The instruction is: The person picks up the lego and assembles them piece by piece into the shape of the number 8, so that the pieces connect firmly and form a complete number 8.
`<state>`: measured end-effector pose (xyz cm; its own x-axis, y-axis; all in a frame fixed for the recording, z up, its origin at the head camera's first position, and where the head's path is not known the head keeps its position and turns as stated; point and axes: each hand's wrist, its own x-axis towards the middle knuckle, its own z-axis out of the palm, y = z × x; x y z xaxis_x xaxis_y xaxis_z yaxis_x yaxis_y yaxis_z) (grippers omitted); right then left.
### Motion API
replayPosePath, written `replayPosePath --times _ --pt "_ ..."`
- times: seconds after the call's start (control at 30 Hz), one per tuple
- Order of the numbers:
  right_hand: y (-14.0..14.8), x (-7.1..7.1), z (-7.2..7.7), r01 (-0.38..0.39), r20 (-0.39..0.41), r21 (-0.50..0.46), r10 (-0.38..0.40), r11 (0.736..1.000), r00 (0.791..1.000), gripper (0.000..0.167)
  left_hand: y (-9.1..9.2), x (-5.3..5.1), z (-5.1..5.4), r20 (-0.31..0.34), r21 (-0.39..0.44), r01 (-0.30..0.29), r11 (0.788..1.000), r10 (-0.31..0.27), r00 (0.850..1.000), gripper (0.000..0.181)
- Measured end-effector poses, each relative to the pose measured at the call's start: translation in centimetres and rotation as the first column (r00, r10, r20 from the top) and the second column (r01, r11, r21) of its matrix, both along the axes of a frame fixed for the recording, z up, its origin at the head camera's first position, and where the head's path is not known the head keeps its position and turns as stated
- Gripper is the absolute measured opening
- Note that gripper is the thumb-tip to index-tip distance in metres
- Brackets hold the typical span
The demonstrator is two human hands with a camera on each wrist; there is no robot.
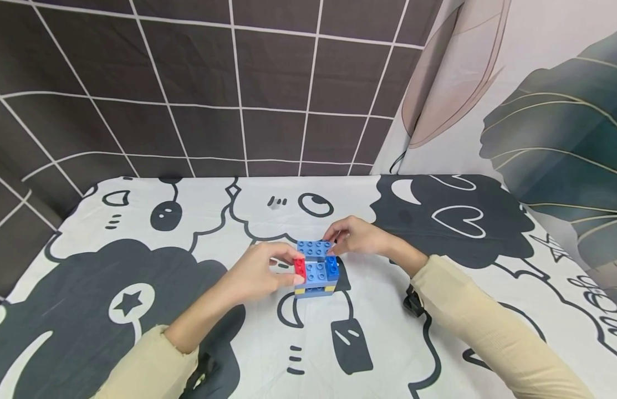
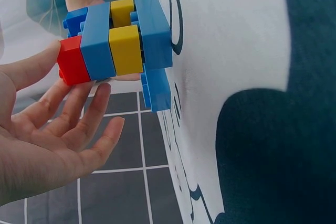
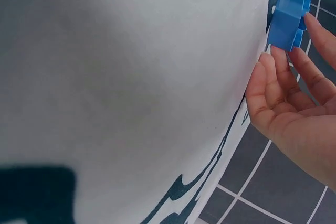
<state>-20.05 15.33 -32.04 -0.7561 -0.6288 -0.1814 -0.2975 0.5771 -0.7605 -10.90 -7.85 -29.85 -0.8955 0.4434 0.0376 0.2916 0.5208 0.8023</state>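
Observation:
A small stack of toy building bricks stands in front of me, with a light blue upper brick (image 1: pixel 315 272) and yellow bricks (image 2: pixel 125 51) beneath it. My left hand (image 1: pixel 260 270) pinches the red brick (image 1: pixel 300 267) on the stack's left end between thumb and fingertips. A darker blue brick (image 1: pixel 331 267) sits on the right end. Behind lies another light blue brick (image 1: pixel 313 246), low beside the base in the left wrist view. My right hand (image 1: pixel 360 236) holds that rear brick by its right end; its fingertips (image 3: pixel 280 52) touch the brick's end.
A white cloth (image 1: pixel 388 338) printed with dark cartoon shapes covers the surface. Behind it hangs a dark gridded curtain (image 1: pixel 273 72), and a leaf-patterned cloth (image 1: pixel 562 127) hangs at the right. A dark strap (image 1: pixel 413 303) is at the right wrist.

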Motion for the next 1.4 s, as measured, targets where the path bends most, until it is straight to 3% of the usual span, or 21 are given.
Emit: replayPosePath --times 0.47,0.67,0.97,1.1,1.4 --pt "0.6 0.2 1.0 -0.028 -0.102 0.017 0.029 0.999 0.994 0.024 -0.1 -0.1 -0.1 -0.011 0.011 0.018 1.0 -0.018 1.0 0.028" --pt "1.3 0.3 2.6 -0.025 -0.166 0.013 0.027 1.0 0.986 0.025 -0.1 -0.1 -0.1 -0.005 0.011 0.015 1.0 -0.015 1.0 0.025" --pt "2.1 1.4 5.7 -0.018 -0.191 -0.006 0.016 1.0 0.981 0.023 0.0 0.0 0.0 0.013 0.008 0.002 1.0 -0.002 1.0 0.026" --pt "2.0 2.1 6.6 -0.054 -0.185 -0.017 0.05 0.998 0.982 0.022 0.0 0.1 0.1 0.012 0.009 0.0 1.0 0.0 1.0 0.024" --pt "1.5 4.0 7.1 -0.197 -0.22 -0.028 0.186 0.98 0.957 0.024 0.1 0.2 0.1 0.023 -0.001 -0.01 1.0 0.01 1.0 0.026"
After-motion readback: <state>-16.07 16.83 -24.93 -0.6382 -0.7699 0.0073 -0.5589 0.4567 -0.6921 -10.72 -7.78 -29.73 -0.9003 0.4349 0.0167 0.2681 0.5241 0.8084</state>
